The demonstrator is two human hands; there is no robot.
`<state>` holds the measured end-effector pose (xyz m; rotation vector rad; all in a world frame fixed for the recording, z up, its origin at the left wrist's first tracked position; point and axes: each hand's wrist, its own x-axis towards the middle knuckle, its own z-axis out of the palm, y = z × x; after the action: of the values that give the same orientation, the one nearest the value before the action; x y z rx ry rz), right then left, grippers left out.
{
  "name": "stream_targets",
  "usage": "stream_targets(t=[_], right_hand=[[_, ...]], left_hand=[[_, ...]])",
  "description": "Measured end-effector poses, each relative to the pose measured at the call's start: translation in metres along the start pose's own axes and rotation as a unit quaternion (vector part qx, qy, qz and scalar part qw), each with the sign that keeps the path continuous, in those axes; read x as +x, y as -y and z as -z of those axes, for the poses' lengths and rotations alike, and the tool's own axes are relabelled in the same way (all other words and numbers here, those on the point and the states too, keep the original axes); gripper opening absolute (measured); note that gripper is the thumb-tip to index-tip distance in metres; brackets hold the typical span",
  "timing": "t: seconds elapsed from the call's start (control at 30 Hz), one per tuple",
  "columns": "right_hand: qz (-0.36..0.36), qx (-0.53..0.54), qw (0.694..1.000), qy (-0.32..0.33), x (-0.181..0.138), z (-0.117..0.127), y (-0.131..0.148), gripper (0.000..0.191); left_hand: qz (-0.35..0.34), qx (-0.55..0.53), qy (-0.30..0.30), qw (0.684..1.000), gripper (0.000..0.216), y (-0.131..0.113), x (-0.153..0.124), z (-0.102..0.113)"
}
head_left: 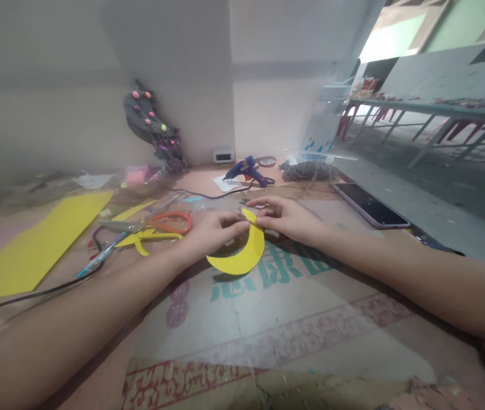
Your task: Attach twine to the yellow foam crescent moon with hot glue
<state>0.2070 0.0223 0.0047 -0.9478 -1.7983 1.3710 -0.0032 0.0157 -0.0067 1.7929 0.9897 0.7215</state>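
Note:
A yellow paper crescent [246, 254] is held above the printed sheet in front of me. My left hand [216, 230] pinches its upper part between thumb and fingers. From the other side, my right hand [282, 217] grips the same end, near the crescent's upper tip. The lower tip curves away to the left and is free. Left of my left hand lie orange-handled scissors [171, 222] and a yellow-handled tool [161, 234], overlapping on the table. A blue glue gun [247, 169] rests behind my hands.
A large yellow sheet [49, 239] lies at the left, with a black cable [32, 295] running past it. On the right is a phone [370, 205]. Grey yarn [310, 169] and a dark crescent ornament with pompoms [142, 117] are at the back, by the wall.

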Motion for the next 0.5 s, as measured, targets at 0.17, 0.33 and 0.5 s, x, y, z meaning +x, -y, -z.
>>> stream_targets(t=[0.17, 0.33, 0.5], right_hand=[[0.005, -0.077, 0.997, -0.004, -0.003, -0.004, 0.005, 0.037], [0.116, -0.256, 0.956, -0.086, 0.0, 0.005, -0.001, 0.027], [0.233, -0.445, 0.858, -0.11, 0.018, 0.031, -0.019, 0.035]], left_hand=[[-0.003, 0.035, -0.008, 0.999, 0.044, -0.003, 0.0, 0.0], [0.043, 0.028, -0.03, 0.998, 0.043, -0.005, 0.001, -0.001], [0.062, 0.028, -0.022, 0.997, 0.042, -0.009, 0.0, -0.003]])
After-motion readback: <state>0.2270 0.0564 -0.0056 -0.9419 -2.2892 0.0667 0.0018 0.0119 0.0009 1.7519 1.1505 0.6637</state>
